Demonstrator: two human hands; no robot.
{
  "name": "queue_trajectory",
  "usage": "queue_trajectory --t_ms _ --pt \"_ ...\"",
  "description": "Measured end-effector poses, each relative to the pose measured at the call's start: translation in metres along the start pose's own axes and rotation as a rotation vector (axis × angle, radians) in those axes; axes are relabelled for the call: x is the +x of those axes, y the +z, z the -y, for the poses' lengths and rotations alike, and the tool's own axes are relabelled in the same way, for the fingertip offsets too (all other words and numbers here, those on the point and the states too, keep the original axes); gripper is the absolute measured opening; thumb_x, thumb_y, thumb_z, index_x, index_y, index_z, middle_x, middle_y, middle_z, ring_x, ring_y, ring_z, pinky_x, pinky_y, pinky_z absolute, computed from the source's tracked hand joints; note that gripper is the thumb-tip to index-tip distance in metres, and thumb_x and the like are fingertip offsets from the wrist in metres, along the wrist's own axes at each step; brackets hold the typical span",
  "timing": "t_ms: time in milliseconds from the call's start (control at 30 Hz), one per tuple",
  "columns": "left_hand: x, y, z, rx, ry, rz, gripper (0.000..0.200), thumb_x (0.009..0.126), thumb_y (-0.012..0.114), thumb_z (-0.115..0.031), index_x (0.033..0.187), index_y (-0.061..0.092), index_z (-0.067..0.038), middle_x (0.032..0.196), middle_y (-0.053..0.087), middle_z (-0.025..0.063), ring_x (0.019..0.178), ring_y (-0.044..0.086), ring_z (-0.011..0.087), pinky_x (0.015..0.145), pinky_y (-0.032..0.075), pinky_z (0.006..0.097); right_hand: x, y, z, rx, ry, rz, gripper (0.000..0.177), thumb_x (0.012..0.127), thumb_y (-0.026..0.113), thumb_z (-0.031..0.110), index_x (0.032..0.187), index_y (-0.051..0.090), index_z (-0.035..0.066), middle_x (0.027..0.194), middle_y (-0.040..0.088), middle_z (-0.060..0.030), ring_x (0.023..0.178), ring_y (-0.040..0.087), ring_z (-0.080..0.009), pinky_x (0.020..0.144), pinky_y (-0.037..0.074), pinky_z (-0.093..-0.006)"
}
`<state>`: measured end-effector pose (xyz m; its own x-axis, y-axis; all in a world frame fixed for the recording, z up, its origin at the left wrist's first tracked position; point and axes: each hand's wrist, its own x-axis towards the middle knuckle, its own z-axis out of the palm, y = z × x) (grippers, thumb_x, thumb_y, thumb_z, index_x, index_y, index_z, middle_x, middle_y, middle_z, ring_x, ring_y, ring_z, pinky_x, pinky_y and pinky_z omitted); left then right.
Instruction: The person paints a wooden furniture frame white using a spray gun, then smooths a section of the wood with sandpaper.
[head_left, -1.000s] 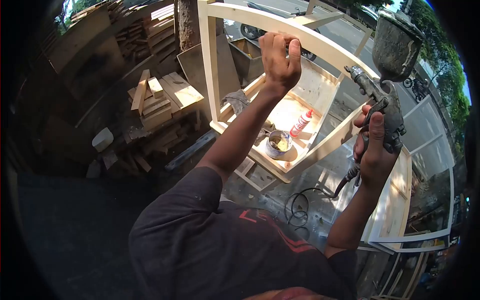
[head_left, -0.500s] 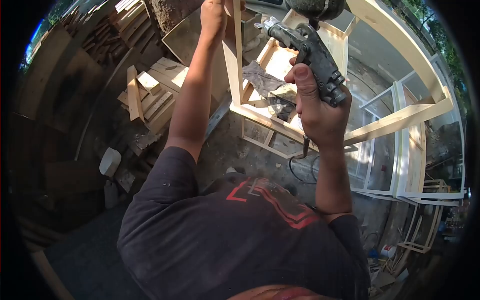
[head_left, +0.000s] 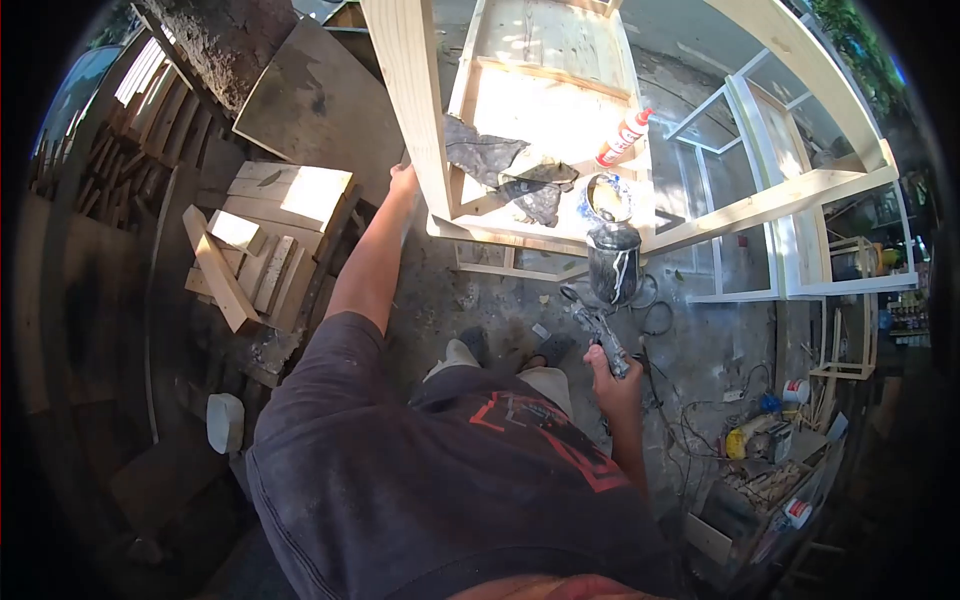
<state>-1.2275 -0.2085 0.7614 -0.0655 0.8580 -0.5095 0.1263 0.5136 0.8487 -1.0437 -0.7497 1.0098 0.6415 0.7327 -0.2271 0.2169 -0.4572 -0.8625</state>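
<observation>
My right hand (head_left: 616, 382) is closed around the handle of a spray gun (head_left: 600, 335), held low in front of my body. The gun's dark cup (head_left: 614, 268), streaked with white, stands at its far end. My left hand (head_left: 403, 182) is at the outer edge of an upright post of a pale wooden frame (head_left: 412, 100), gripping it, with the fingers partly hidden behind the wood. Inside the frame, a dark rag (head_left: 500, 165), a red bottle with a white label (head_left: 624, 138) and a paint-smeared container (head_left: 607, 197) rest on a wooden panel.
Wood offcuts (head_left: 250, 260) lie stacked on the left, near a white plastic container (head_left: 225, 422). White-painted frames (head_left: 745, 150) stand on the right. Hoses or cords (head_left: 660, 400) trail over the concrete floor, with tools (head_left: 765, 440) on a low bench at lower right.
My right hand has lowered the spray gun from in front of the frame toward my body. My left hand now appears lower on the post, and the view has shifted.
</observation>
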Motion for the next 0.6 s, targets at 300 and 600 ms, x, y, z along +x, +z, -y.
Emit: queue_trajectory --t_ms 300,600 --pt "-0.02 0.107 -0.153 -0.192 0.677 0.517 0.013 0.098 0.073 -0.012 0.101 0.066 -0.001 0.096 0.064 -0.0042 0.09 0.059 0.0103 0.086 0.047 0.0271 -0.059 -0.007 -0.042 0.207 0.249 -0.36 0.026 0.101 0.067 0.028 0.109 0.07 0.003 0.079 0.068 0.0 0.049 0.048 -0.0034 0.044 0.036 -0.0246" --pt "-0.003 0.038 -0.059 0.182 0.567 0.398 0.034 0.098 0.067 -0.007 0.129 0.061 0.007 0.122 0.07 0.0117 0.111 0.066 0.0166 0.096 0.051 0.0294 -0.022 -0.024 -0.036 0.242 0.257 -0.614 0.032 0.104 0.064 0.033 0.102 0.071 0.002 0.075 0.065 -0.0002 0.046 0.047 -0.0044 0.041 0.035 -0.0259"
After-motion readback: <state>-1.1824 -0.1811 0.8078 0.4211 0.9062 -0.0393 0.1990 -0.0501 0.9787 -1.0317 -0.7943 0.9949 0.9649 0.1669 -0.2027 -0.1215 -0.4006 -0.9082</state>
